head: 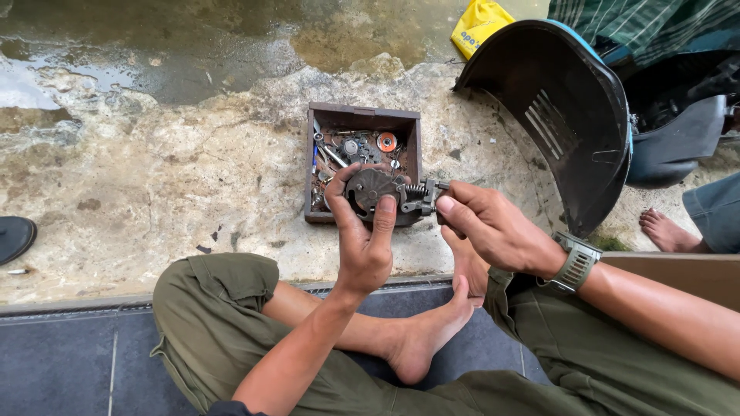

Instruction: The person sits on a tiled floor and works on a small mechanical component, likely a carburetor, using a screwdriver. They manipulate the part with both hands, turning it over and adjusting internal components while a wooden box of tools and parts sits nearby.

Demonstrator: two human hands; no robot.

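left hand (362, 239) is wrapped around a round, grimy metal mechanism (371, 189), thumb and fingers clamped on its disc, held up right at the centre of view. right hand (493, 227) comes in from three o'clock, fingers pinched tight on the spring-and-bracket end (424, 194) of that same part. the hands sit close together, both gripping it. just behind, at twelve o'clock, a brown wooden box (362, 119) of screws and washers rests on the concrete floor (154, 177). a black plastic panel (563, 115) leans at two o'clock.
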